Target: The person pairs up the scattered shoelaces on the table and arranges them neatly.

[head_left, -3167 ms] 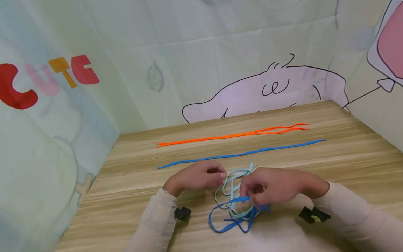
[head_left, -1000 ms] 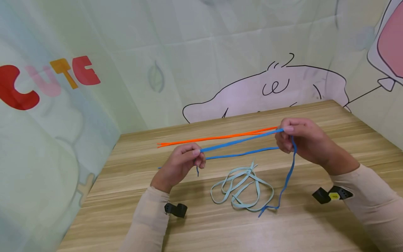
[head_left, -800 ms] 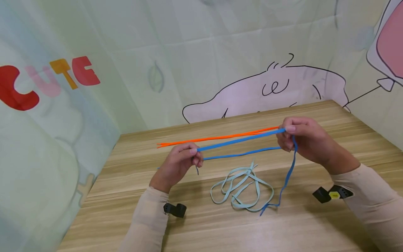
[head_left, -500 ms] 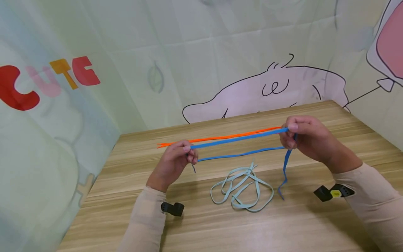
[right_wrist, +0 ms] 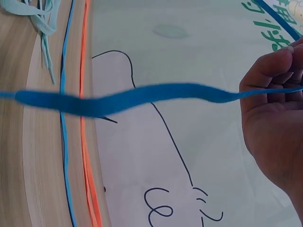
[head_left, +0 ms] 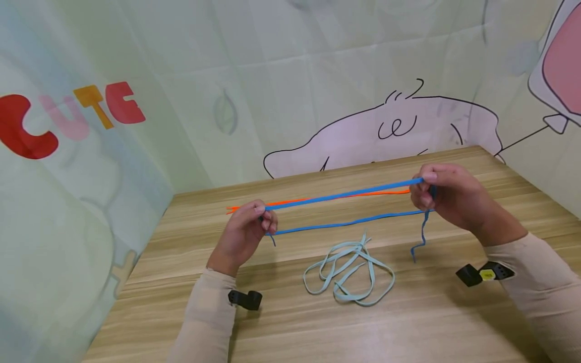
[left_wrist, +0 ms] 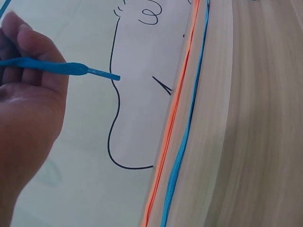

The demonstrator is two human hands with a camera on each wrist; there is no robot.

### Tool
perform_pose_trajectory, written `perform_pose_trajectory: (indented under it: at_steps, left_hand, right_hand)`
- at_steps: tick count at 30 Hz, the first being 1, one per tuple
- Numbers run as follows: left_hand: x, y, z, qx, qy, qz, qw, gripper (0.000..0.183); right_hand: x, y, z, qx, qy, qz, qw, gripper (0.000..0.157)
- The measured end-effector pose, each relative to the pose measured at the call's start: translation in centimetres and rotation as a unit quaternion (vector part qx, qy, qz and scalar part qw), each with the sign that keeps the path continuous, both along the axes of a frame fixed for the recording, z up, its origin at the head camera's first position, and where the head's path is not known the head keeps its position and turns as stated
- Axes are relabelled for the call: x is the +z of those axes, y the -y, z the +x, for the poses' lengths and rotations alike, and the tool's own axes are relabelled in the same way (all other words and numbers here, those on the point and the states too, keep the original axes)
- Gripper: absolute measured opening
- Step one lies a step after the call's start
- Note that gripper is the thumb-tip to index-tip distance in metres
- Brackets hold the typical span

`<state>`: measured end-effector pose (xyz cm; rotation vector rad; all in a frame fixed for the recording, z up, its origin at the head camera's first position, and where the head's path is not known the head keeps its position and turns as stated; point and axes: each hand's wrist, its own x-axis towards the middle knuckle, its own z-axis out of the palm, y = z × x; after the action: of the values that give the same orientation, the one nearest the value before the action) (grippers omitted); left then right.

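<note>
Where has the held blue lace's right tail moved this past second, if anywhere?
Yes: that tail moved up and right in view, away from the pale coil.

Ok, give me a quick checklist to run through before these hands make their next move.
1. Left hand pinching the raised blue lace: ok.
2. Right hand pinching the same lace: ok.
3. Span between the hands straight: ok.
4. Tail below the right hand straight: not ok, it hangs kinked.
5. Pale green lace untangled: not ok, it lies in loose loops.
6. Right ends of the orange laces even: cannot tell, hidden.
</note>
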<state>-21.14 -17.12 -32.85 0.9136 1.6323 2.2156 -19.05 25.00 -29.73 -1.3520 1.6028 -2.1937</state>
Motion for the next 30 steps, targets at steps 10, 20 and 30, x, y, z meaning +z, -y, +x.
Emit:
perform_pose_trajectory:
  at_steps: [10,20,30]
  left_hand:
    - [-0.5,0.8,-0.3,0.031,0.024,0.023,0.9990,0.036]
    - [-0.7,1.1,-0.5,0.058,0.047,0.047,0.9961,0.034]
    - [-0.8,1.3,-0.6,0.107,0.061,0.025,0.9920,0.029]
  right_hand:
    - [-0.6,-0.9,-0.7,0.000,0.025,-0.014,1.000,0.044]
    - [-1.2,-1.9,-1.2,-0.012,0.027,-0.005,1.000,0.044]
    - [-1.2,-2.4,-1.2,-0.064,0.043,0.027,0.997,0.043]
